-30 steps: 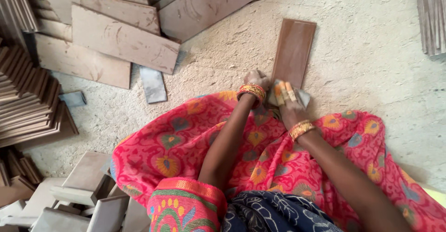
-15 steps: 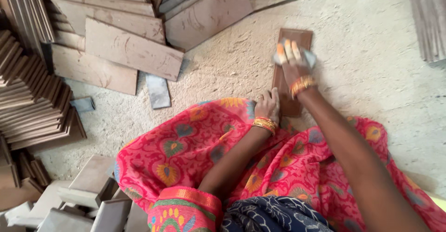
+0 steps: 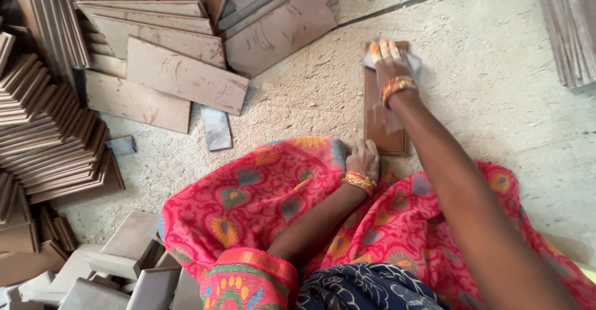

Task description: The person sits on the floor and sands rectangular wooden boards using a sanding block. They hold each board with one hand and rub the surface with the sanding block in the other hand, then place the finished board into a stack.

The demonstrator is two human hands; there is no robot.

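Brown board (image 3: 379, 114) under both hands, right hand (image 3: 388, 58) pressing pale cloth (image 3: 410, 62).

A narrow rectangular brown wooden board (image 3: 377, 114) lies flat on the dusty floor, pointing away from the person, its surface dulled with pale dust, with a crumpled pale sanding sheet (image 3: 410, 62) resting across its far end.

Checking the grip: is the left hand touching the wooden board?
Touching. The head view shows the left hand resting fingers on the near end of the wooden board.
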